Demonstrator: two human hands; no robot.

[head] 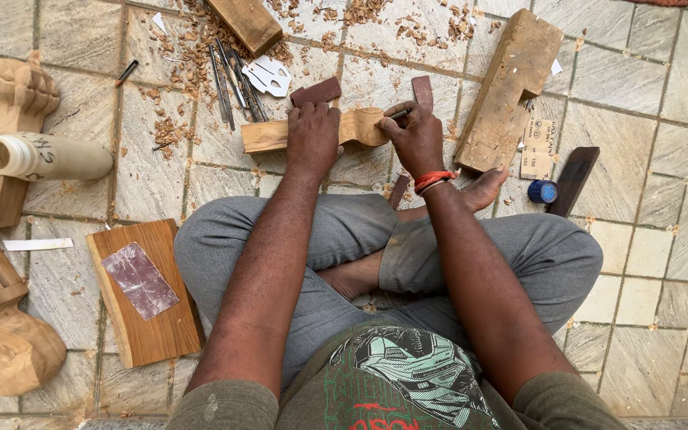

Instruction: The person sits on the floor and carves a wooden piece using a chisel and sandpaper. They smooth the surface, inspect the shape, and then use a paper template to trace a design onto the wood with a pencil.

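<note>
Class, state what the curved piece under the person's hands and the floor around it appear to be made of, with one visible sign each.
Curved piece: apparently pale unfinished wood; matte tan surface, shavings nearby. Floor: seemingly matte grey stone or ceramic tiles; visible grout lines.

Grey trousers, olive printed shirt, red wristband (pixel 433 180).
</note>
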